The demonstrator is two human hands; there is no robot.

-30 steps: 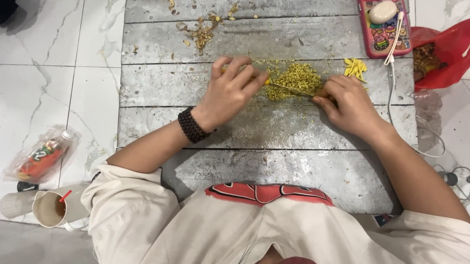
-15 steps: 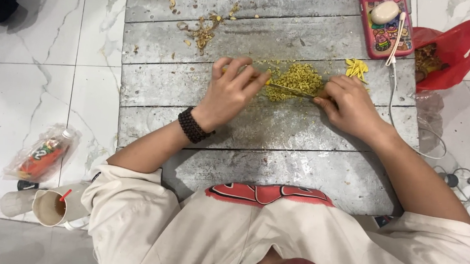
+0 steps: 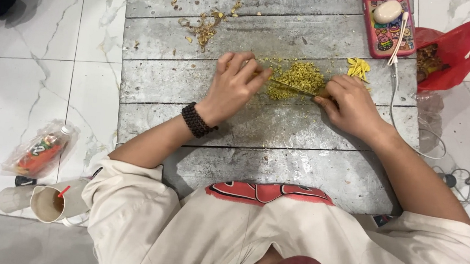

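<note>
A heap of finely chopped yellow-green bits [image 3: 298, 78] lies on a grey wooden board [image 3: 258, 123] on the floor. My right hand [image 3: 350, 105] grips the handle of a thin knife [image 3: 291, 86] whose blade lies across the heap. My left hand [image 3: 234, 84], with a dark bead bracelet on the wrist, rests fingers-down on the blade's tip at the heap's left side. A few whole yellow pieces [image 3: 358, 68] sit just right of the heap.
Brown scraps [image 3: 204, 28] lie at the board's far left. A phone in a pink case [image 3: 386, 20] with a white earbud case lies far right, beside a red plastic bag [image 3: 451, 52]. Cables [image 3: 458, 174] trail right. A paper cup [image 3: 47, 203] and a wrapped packet [image 3: 40, 152] sit near left.
Both hands and the knife stay over the heap; only small shifts of the fingers and blade show.
</note>
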